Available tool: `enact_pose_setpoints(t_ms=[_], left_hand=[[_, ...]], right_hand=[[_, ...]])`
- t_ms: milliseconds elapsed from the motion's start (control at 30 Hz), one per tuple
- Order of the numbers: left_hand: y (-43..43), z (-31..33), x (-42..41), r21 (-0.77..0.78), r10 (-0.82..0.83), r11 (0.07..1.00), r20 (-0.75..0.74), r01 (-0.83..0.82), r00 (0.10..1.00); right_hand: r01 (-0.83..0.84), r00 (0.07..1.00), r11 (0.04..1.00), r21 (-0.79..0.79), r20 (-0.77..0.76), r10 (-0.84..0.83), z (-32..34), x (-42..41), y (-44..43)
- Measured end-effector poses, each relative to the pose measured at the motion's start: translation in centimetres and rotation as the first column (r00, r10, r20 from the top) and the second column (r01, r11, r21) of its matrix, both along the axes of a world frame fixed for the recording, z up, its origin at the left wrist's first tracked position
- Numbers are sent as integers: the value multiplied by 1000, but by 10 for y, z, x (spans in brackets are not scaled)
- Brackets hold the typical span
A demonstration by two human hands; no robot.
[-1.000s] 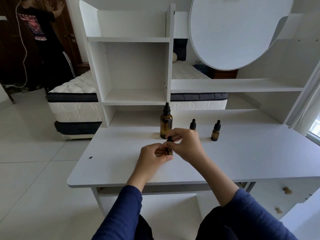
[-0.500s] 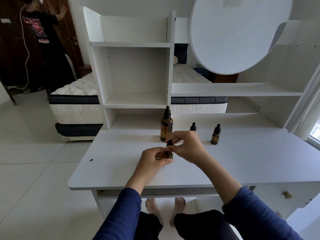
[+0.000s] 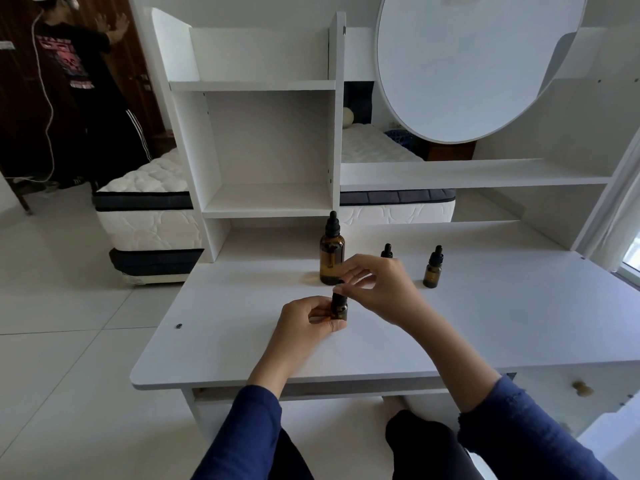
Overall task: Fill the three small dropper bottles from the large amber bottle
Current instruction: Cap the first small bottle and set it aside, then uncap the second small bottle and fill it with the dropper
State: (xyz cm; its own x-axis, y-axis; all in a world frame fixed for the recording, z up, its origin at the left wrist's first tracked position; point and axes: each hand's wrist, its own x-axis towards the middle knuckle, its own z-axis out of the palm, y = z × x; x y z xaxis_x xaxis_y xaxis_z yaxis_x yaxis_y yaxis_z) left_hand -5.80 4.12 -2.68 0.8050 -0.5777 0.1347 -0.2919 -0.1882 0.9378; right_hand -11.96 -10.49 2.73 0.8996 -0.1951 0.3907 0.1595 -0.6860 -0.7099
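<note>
Head view. A white desk carries four amber bottles. The left hand is wrapped around the body of one small dropper bottle and holds it upright just above or on the desktop, near the middle of the frame; whether its base touches the surface cannot be told. The right hand comes in from 4 o'clock and pinches the black dropper cap of that same bottle between thumb and fingertips, the remaining fingers spread loosely above. Both hands are therefore occupied with this one bottle, neither free.

The bottle's long axis stands vertical, cap up. The cap sits at 12 o'clock of the left hand's grasp, directly under the right fingertips, so any twist or lift of the cap falls to the right hand while the left steadies the glass. This reads as the uncapping step, early in the task.

The large amber bottle stands capped at 12 o'clock of the hands, just beyond them. A second small bottle shows only its cap behind the right hand; a third small bottle stands at 2 o'clock, apart from the others.
</note>
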Motion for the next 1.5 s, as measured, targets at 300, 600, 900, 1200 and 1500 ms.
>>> enact_pose_setpoints(t_ms=[300, 600, 900, 1200, 1500], left_hand=[[-2, -1, 2, 8, -5, 1000, 3, 5, 1000], [-2, -3, 3, 13, 1, 1000, -2, -1, 1000], [-2, -5, 5, -11, -26, 1000, 13, 26, 1000], [-2, -6, 7, -18, -29, 999, 59, 30, 998], [-2, -8, 9, -17, -21, 1000, 50, 22, 999]], right_hand=[[-9, 1000, 1000, 0, -29, 9, 3, 1, -1], [93, 985, 941, 326, 111, -136, 15, -3, -9], [176, 939, 683, 709, 87, -333, -29, -25, -23], [376, 924, 813, 445, -108, -368, -54, -26, -26], [421, 906, 896, 141, -106, -410, -58, -19, -21]])
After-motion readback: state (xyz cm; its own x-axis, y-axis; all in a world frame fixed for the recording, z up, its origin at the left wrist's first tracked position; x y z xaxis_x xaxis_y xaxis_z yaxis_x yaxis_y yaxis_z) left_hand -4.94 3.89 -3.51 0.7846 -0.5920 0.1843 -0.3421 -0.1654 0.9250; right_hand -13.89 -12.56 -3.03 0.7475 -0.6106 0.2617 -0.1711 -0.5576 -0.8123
